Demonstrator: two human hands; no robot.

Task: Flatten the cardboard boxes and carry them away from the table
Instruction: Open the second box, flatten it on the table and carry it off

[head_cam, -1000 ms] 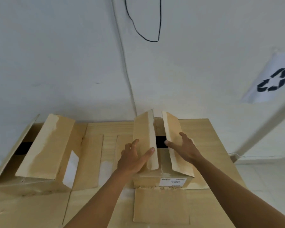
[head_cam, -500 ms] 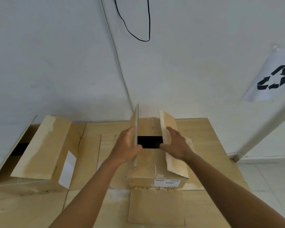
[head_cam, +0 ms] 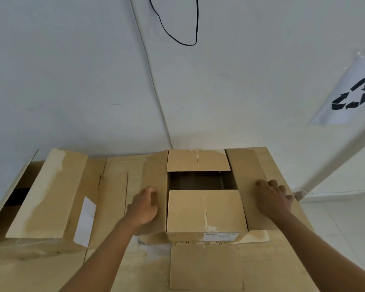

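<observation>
A brown cardboard box [head_cam: 205, 211] stands in the middle of the wooden table [head_cam: 118, 171], its top open and dark inside. Its two long flaps are spread flat outward. My left hand [head_cam: 144, 205] presses the left flap [head_cam: 156, 173] down with curled fingers. My right hand [head_cam: 274, 199] lies flat, fingers spread, on the right flap [head_cam: 247, 165]. The near and far short flaps still fold inward over the opening. A second, larger cardboard box [head_cam: 44, 197] sits at the table's left end, one flap raised and a dark gap showing.
A flat cardboard sheet [head_cam: 207, 266] lies on the table in front of the middle box. A white wall rises right behind the table, with a black cable [head_cam: 177, 39] hanging on it. A recycling-symbol paper [head_cam: 350, 95] is taped at right. Tiled floor shows at right.
The two long flaps stood upright with my hands between them. Now both are pushed outward and flat, my hands spread apart on them. The view has moved closer.
</observation>
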